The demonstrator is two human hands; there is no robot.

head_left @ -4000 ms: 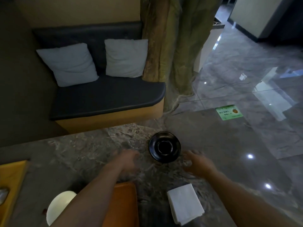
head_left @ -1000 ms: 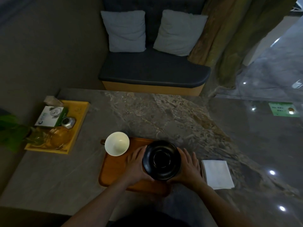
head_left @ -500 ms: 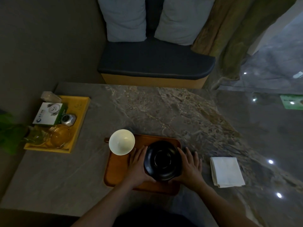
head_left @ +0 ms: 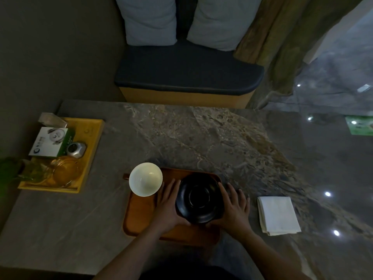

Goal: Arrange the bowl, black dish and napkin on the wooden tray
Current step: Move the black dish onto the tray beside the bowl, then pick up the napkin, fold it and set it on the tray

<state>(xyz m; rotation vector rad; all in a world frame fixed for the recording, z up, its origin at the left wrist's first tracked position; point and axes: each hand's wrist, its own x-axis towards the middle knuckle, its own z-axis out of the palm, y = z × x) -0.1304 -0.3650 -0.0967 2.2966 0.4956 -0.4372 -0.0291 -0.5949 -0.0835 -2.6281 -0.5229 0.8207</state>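
The round black dish (head_left: 199,198) is over the right half of the wooden tray (head_left: 141,215); whether it rests on the tray I cannot tell. My left hand (head_left: 168,207) presses its left side and my right hand (head_left: 234,209) its right side, fingers stretched forward. A white bowl (head_left: 145,179) stands on the tray's far left corner, just left of my left hand. The folded white napkin (head_left: 277,215) lies on the stone table (head_left: 201,138), to the right of the tray and of my right hand.
A yellow tray (head_left: 90,150) at the table's left edge carries a white-green box (head_left: 50,144), a small metal object (head_left: 75,149) and glassware (head_left: 64,171). A bench with two grey cushions (head_left: 189,71) faces the far edge. Glossy floor lies to the right.
Four seconds ago the dish sat on the bare table beyond the tray. Both hands have brought it over the tray's right half. Since half a second ago little has shifted.
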